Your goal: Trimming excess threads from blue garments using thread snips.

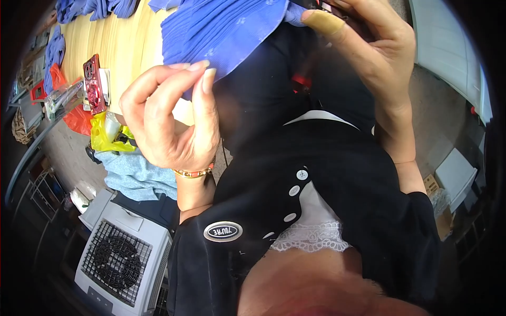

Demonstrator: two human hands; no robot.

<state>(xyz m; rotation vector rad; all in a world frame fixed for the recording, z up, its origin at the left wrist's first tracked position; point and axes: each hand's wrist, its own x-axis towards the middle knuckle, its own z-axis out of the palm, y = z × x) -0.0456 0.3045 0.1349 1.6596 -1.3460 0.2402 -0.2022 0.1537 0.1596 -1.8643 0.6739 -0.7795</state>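
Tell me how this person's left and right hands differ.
The left hand wears a gold and orange bracelet; the right hand shows none. The right thumb has a tan covering; the left thumb looks uncovered. The left hand shows whole; the top edge cuts off the right. Neither hand is gloved.

A black top point(348, 179) with pale buttons point(301, 175) and oval badge point(223, 231) overlies white lace point(313, 237); a gold-and-red bracelet point(191, 173) rings the wrist below the left hand point(171, 116).

A blue cloth point(219, 34), finely pleated with a smooth border, slants at the pale table's point(134, 39) edge.
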